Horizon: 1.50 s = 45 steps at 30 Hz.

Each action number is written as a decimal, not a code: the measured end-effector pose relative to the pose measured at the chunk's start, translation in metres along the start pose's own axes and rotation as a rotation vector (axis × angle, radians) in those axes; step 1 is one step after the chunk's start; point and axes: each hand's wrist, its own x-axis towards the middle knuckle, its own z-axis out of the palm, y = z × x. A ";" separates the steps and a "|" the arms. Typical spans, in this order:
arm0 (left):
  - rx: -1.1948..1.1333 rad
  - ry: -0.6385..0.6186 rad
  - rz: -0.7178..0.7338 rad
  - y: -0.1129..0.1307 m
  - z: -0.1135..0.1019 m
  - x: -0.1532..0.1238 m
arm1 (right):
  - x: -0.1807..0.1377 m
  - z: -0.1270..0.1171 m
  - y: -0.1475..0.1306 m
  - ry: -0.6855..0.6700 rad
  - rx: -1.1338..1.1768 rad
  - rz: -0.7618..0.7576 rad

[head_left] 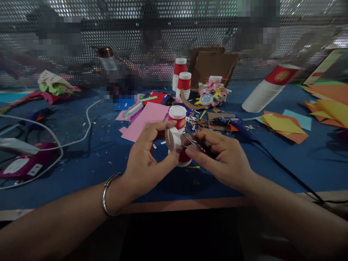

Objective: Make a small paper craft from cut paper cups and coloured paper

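Observation:
My left hand pinches a small round piece with a white side and a brown face between thumb and fingers. It could be a tape roll or a cup base; I cannot tell which. My right hand is closed around dark metal scissors, their blades pointing toward the round piece. A brown strip shows between the two. Just behind stands an upside-down red and white paper cup. Another red cup is partly hidden below my fingers.
Pink paper and scraps lie beyond my hands. A blue glue gun with a black cord rests at right, near a leaning cup stack and coloured sheets. A purple power strip and white cable lie left.

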 end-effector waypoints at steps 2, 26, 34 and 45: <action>0.002 -0.034 0.022 0.001 0.000 -0.001 | 0.001 0.001 0.001 -0.006 0.011 -0.013; -0.011 -0.139 0.078 -0.006 -0.006 0.007 | 0.009 -0.002 0.002 -0.091 0.145 -0.006; -0.052 -0.112 0.051 -0.008 -0.009 0.009 | 0.008 -0.006 -0.004 -0.054 0.063 0.028; 0.140 -0.131 0.201 0.001 -0.007 0.009 | 0.008 -0.004 0.000 -0.112 0.106 0.001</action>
